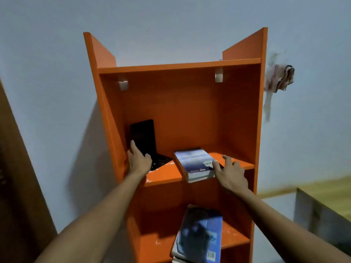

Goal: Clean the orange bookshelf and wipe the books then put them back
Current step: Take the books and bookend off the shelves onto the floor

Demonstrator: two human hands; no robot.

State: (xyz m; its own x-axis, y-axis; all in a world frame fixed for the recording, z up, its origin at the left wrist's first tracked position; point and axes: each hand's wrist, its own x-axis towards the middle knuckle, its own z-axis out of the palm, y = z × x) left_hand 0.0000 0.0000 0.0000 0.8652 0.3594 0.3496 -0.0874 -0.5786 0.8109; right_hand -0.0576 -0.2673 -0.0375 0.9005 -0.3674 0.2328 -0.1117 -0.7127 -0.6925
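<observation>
**Both hands reach into the upper shelf**

The orange bookshelf (190,111) stands against a pale wall. On its upper shelf a black book (144,137) stands propped in the left rear corner, with a dark flat item lying at its foot. The left hand (139,161) rests against the lower part of that book, fingers straight, not curled round it. Further right, a blue-covered book (195,162) lies flat, its near end overhanging the shelf's front edge. The right hand (230,172) hovers at that book's near right corner with fingers spread and relaxed; one fingertip seems to touch the cover. A second blue book (199,236) lies on the shelf below. A rag (279,76) hangs on the wall beside the bookshelf.

With the rag in neither hand, the step looks like shifting or arranging the books, though removal and return cannot be told apart. Next, each hand would need a firm grasp of its book.
</observation>
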